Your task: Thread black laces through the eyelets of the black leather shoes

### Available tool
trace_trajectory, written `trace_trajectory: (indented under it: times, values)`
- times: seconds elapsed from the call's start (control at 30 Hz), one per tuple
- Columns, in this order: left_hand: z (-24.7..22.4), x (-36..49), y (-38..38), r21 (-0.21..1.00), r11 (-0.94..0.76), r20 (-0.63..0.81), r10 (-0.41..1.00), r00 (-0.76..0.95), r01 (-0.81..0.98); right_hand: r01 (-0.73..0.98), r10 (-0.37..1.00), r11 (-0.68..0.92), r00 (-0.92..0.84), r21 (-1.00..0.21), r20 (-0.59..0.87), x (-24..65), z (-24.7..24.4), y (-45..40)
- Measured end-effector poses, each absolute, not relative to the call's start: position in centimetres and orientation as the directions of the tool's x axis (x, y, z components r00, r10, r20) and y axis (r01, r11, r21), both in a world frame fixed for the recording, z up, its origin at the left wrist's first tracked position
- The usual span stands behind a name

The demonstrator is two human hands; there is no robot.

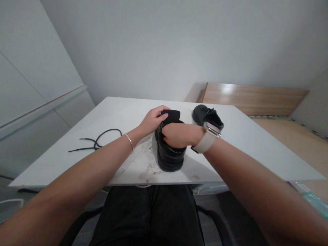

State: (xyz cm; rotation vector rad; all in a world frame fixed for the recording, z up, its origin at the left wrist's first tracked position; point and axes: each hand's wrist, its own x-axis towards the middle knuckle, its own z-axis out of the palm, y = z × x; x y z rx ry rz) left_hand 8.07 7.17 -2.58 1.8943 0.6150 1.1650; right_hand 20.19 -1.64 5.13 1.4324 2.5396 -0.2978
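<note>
A black shoe (170,159) stands on the white table (135,171) with its heel toward me. My left hand (154,120) pinches the shoe's raised black tongue (172,116) at its left side, thumb in front. My right hand (176,135) reaches into the shoe's opening with its fingers curled; the fingertips and anything they hold are hidden inside. A second black shoe (202,112), with a lace tied on it, sits farther back on the right. On the left lies a loose dark shoelace (98,145) in a loop.
Dirt marks lie on the table around the near shoe. A wooden headboard (253,99) and a bed base (289,131) are beyond the table's right edge. A grey wall rises behind. My legs are below the front edge.
</note>
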Motion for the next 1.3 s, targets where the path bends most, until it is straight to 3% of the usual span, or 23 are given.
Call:
trace_trajectory:
  times: [0.07,0.13,0.17,0.2,0.27,0.37,0.5,0.6,0.73,0.83,1.03,1.13,1.23,1.3]
  values:
    - [-1.6,7.6,6.5,0.794,-0.607,0.503,0.687,0.524,0.033,0.890,0.885,0.452,-0.456,-0.061,-0.093,21.3,4.6,-4.5]
    - [-0.7,7.1,5.4,0.734,-0.673,0.504,0.626,0.595,0.087,0.867,0.877,0.436,-0.348,-0.242,0.331,22.5,3.0,-6.8]
    - [-0.4,7.0,4.8,0.695,-0.709,0.502,0.596,0.627,0.118,0.852,0.835,0.413,-0.214,-0.321,0.506,23.0,1.8,-7.6]
    - [-0.1,6.9,4.2,0.645,-0.749,0.500,0.564,0.658,0.152,0.831,0.798,0.377,-0.067,-0.409,0.600,23.4,0.6,-8.0]
    - [0.0,6.9,3.0,0.512,-0.832,0.499,0.491,0.714,0.214,0.711,0.791,0.375,0.090,-0.595,0.606,23.7,-1.8,-8.0]
    - [0.0,6.8,1.8,0.336,-0.905,0.500,0.407,0.764,0.262,0.473,0.847,0.405,0.128,-0.782,0.516,23.1,-4.4,-6.8]
    - [0.2,3.6,1.3,0.325,-0.873,0.526,0.487,0.697,0.365,0.325,0.860,0.417,0.162,-0.849,0.484,22.4,-5.2,-5.8]
    - [-0.5,-1.4,1.8,0.290,-0.768,0.394,0.640,0.660,0.571,0.274,0.881,0.401,0.148,-0.874,0.450,22.6,-5.0,-6.1]
    - [-2.3,-7.6,3.1,0.183,-0.604,0.073,0.795,0.602,0.776,0.260,0.883,0.404,0.140,-0.877,0.448,22.8,-4.9,-6.6]
    - [-3.4,-9.3,3.5,0.189,-0.579,-0.002,0.807,0.590,0.793,0.286,0.879,0.405,0.141,-0.869,0.456,22.8,-4.9,-6.4]
    - [-3.4,-7.7,3.3,0.109,-0.637,0.104,0.771,0.628,0.763,0.486,0.811,0.438,0.151,-0.756,0.566,23.2,-3.8,-6.8]
    - [-1.5,-6.3,2.1,0.183,-0.576,0.238,0.812,0.533,0.797,0.613,0.667,0.494,0.188,-0.616,0.721,22.8,-2.2,-8.3]
    - [1.5,-4.5,-0.8,0.298,-0.596,0.364,0.793,0.488,0.746,0.578,0.601,0.598,0.134,-0.555,0.788,21.4,-0.4,-10.0]
    - [3.5,-3.2,-3.3,0.316,-0.674,0.430,0.729,0.533,0.667,0.450,0.649,0.664,0.051,-0.597,0.759,19.9,0.6,-11.0]
